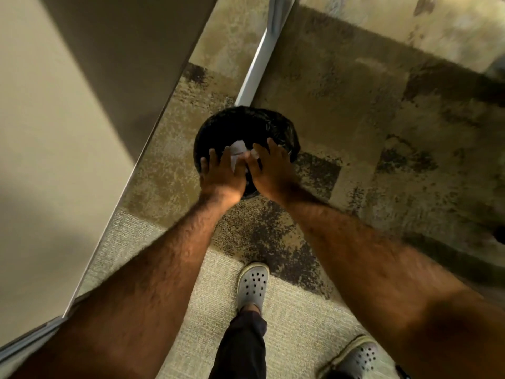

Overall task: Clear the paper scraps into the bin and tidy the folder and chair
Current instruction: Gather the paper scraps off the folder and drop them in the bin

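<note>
A round black bin [240, 124] lined with a dark bag stands on the carpet below me. Both my hands hover over its near rim, palms down, side by side. My left hand [222, 173] has its fingers spread and extended. My right hand [269, 170] is likewise flat with fingers apart. White paper scraps [237, 151] show just beyond and between the fingertips, over the bin's opening; whether they touch my fingers I cannot tell. The folder and chair are out of view.
A beige desk surface or panel [54, 132] with a pale metal edge [257, 64] runs along the left, close to the bin. Patterned brown carpet [382, 132] spreads to the right. My grey clogs [252, 285] stand just behind the bin.
</note>
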